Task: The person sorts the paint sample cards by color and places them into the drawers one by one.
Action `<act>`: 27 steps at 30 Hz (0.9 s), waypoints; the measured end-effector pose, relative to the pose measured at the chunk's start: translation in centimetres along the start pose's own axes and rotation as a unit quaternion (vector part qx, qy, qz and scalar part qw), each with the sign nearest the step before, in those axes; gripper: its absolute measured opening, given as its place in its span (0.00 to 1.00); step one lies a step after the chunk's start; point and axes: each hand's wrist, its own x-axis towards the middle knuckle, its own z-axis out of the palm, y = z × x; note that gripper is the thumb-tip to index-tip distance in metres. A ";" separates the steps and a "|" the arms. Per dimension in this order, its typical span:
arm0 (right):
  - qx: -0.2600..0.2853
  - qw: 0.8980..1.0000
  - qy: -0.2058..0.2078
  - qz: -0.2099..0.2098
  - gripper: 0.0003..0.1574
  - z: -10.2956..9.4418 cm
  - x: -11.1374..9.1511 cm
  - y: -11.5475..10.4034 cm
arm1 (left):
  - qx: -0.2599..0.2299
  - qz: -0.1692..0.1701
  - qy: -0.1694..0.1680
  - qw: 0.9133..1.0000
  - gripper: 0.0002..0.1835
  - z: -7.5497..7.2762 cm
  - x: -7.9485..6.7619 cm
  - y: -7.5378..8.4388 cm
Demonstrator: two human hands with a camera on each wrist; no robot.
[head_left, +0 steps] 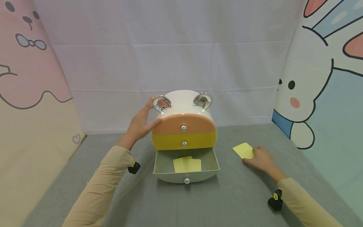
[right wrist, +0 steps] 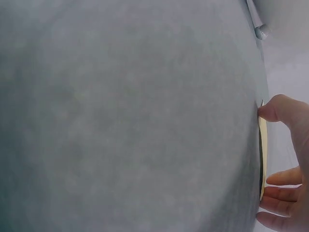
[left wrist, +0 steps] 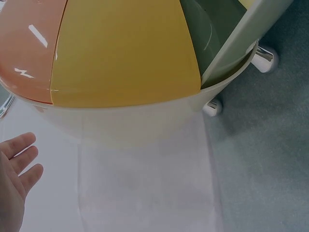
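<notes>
A small drawer cabinet with a white top and two shiny round ears [head_left: 202, 101] stands in the middle. Its orange drawer [head_left: 170, 124] and yellow drawer [head_left: 167, 142] are closed; the bottom green drawer [head_left: 187, 177] is pulled out, with yellow paper notes [head_left: 188, 165] lying inside. My left hand [head_left: 139, 123] is at the cabinet's upper left side, fingers spread by the left ear, thumb near the orange front. In the left wrist view its fingers [left wrist: 21, 159] look straight. Right of the cabinet, my right hand [head_left: 262, 160] pinches a yellow paper note [head_left: 243, 150] by its edges, low over the table.
Grey cloth covers the table [head_left: 227, 201]. A white curtain [head_left: 170, 66] hangs behind the cabinet. Printed cartoon panels stand at the left [head_left: 34, 132] and right [head_left: 334, 126]. Both wrists carry small black devices [head_left: 275, 201].
</notes>
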 end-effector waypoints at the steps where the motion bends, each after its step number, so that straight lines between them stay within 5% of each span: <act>1: 0.000 1.000 0.001 -0.001 0.44 0.0 0.0 0.0 | 0.000 0.000 0.000 1.000 0.45 0.0 0.0 0.0; 12: 0.021 1.000 0.013 -0.011 0.43 -0.5 -0.2 0.0 | 0.002 0.002 0.001 1.000 0.45 0.0 0.0 0.0; 27: 0.019 0.993 0.078 -0.090 0.39 -5.6 -1.5 -2.8 | -0.001 0.005 0.005 1.000 0.45 0.0 -0.1 0.0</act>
